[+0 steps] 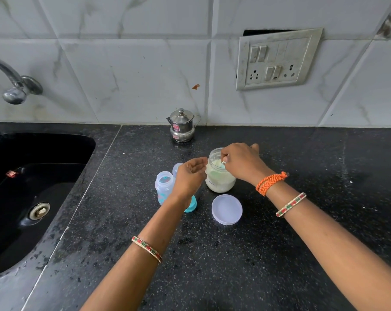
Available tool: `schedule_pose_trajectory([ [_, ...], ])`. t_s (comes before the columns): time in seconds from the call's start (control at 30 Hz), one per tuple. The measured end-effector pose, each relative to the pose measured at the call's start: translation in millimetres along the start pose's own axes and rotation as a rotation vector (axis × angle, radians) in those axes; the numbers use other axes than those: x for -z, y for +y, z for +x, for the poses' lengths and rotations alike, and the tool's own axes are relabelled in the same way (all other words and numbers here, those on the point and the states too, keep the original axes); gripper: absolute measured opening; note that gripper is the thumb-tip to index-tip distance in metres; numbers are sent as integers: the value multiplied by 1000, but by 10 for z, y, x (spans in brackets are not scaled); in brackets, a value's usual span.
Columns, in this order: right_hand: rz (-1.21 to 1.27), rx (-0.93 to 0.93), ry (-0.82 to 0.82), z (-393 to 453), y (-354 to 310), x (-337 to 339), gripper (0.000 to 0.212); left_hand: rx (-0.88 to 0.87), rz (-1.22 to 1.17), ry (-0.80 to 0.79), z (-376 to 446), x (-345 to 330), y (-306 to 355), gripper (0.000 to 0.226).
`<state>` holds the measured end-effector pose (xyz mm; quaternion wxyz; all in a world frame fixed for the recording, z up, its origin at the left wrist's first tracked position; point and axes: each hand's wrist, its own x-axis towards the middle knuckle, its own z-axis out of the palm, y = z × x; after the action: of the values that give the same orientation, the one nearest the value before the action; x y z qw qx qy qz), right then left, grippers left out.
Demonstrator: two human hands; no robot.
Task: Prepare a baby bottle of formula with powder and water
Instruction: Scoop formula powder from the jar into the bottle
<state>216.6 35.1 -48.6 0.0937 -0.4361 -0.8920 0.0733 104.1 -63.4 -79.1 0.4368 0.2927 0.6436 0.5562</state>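
Note:
An open clear jar of white formula powder (pixel 219 178) stands on the black counter (pixel 234 254). My right hand (pixel 241 162) reaches over its mouth and pinches the handle of a small scoop (pixel 223 163) inside the jar. My left hand (pixel 190 176) hovers just left of the jar, fingers loosely curled, holding nothing. An uncapped clear baby bottle (pixel 164 187) stands left of that hand. The bottle's teal collar (pixel 191 205) lies partly hidden under my left wrist. A clear cap (pixel 176 168) shows behind the hand.
The jar's round translucent lid (pixel 227 209) lies flat in front of the jar. A small steel pot with a lid (pixel 182 126) stands at the back wall. A black sink (pixel 28 194) with a tap (pixel 15 86) fills the left side. A switchboard (pixel 277 59) hangs on the tiled wall.

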Motion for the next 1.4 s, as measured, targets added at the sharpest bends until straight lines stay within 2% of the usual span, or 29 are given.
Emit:
schedule_pose_trajectory([
  [0.3, 95, -75, 74, -29, 125, 92, 25, -28, 32, 0, -24, 6, -13, 42],
  [0.6, 157, -106, 273, -119, 274, 45, 25, -45, 31, -20, -81, 35, -42, 40],
  [0.93, 280, -223, 204, -116, 331, -5, 28, -53, -13, -40, -164, 77, -37, 39],
  [1.1, 372, -268, 177, -117, 275, 118, 28, -225, -135, 67, -282, 299, 129, 42],
  [1.23, 427, -210, 178, -114, 45, 268, 26, -385, -189, 253, -373, 673, 200, 42],
  [1.3, 462, -157, 172, -109, -126, 287, 25, -396, -131, 367, -398, 848, 151, 47],
  [1.4, 499, -83, 150, -99, -416, 210, 25, -295, 5, 459, -454, 1054, -32, 58],
])
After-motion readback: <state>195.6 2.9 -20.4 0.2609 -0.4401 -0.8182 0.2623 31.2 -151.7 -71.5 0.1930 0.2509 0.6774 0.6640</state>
